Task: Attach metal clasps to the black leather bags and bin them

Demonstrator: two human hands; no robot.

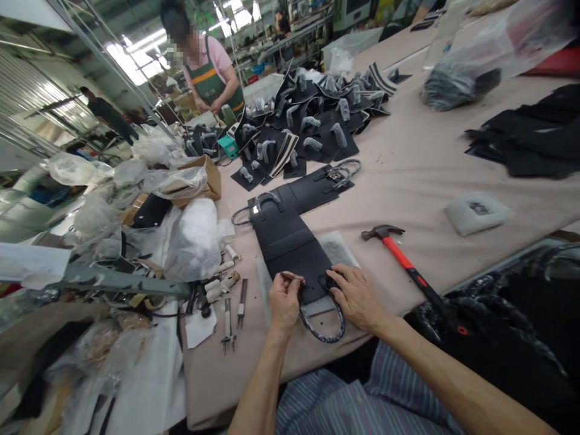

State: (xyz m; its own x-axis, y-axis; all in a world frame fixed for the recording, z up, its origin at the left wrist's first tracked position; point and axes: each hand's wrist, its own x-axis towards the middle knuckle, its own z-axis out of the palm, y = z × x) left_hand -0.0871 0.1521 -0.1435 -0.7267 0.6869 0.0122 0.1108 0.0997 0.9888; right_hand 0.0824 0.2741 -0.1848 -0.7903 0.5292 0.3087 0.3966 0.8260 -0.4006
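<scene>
A black leather bag panel (290,241) lies flat on the beige table (408,181), with a wrapped loop handle (324,329) at its near end and another handle (254,205) at the far end. My left hand (284,299) is closed in a pinch on a thin dark tool (292,278) at the panel's near edge. My right hand (357,296) rests with fingers pressed on the panel beside the handle's tab.
A red-handled hammer (405,263) lies right of the panel. Small hand tools (233,308) and plastic bags (193,238) clutter the left. More black panels (312,130) are piled farther back, where a person in a green apron (212,75) works. Black pieces (530,142) sit right.
</scene>
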